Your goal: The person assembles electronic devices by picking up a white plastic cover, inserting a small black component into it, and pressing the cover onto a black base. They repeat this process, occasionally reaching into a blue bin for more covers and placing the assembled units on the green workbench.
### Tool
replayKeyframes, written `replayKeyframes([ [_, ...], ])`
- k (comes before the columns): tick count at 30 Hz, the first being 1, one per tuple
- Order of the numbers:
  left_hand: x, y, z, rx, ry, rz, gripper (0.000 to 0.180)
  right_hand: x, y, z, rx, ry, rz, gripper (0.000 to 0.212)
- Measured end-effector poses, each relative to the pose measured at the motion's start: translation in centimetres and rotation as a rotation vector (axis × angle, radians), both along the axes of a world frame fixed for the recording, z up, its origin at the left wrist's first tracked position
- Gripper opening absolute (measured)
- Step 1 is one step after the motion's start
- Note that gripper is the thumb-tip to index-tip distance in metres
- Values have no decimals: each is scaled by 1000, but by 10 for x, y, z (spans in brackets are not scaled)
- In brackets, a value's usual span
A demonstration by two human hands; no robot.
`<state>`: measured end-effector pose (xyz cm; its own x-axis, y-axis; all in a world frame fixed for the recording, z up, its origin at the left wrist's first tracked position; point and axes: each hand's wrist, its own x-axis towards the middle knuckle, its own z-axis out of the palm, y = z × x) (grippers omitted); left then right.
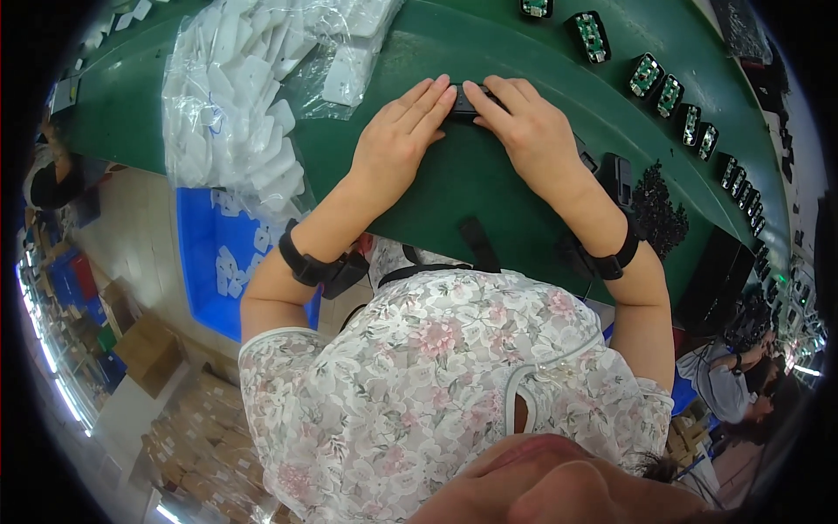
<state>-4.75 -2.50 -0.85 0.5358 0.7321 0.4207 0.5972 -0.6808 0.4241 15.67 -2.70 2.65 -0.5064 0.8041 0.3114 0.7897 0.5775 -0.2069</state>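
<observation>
My two hands meet over one small black device (463, 106). The fingers of my left hand (393, 147) are almost straight and kept side by side, with their tips at the left part of the device. The fingers of my right hand (531, 129) come from the other side, a little more bent, and their tips lie on its right part. Neither hand is spread wide. How firmly I hold the device I cannot tell, because my hands hide much of it and what the thumbs do is not clear.

The device is directly between my fingertips, straight ahead of my chest, on the green table (502, 188). Its long axis seems to go from left to right, from one hand to the other, so each hand has one end. No hand is clearly nearer; both are touching.

Farther out, a black casing (618, 179) lies beside my right forearm, and just beyond it is a heap of small black parts (659, 214). On the left of my left hand is a clear bag of white plates (236, 113), and below it a blue bin (202, 293) with more white pieces. Beyond my right hand, black housings with green boards (646, 75) make a long curved row.
</observation>
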Motion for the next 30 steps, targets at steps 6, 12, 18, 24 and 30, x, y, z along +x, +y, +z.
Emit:
replayKeyframes([
  [6, 12, 23, 0, 70, -17, 85, 50, 17, 50, 22, -651, 349, -60, 36],
  [12, 25, 24, 13, -854, -811, 198, 34, 10, 37, 19, -877, 1110, -118, 37],
  [18, 32, 12, 19, -945, -1005, 169, 34, -8, 35, 22, -788, 1163, -171, 44],
  [24, 5, 3, 27, -383, -753, 327, 25, 1, 88, 30, -220, 555, 39, 41],
  [30, -60, 12, 27, 88, -164, 543, 28, 14, 156, 37, -180, 348, -48, 27],
])
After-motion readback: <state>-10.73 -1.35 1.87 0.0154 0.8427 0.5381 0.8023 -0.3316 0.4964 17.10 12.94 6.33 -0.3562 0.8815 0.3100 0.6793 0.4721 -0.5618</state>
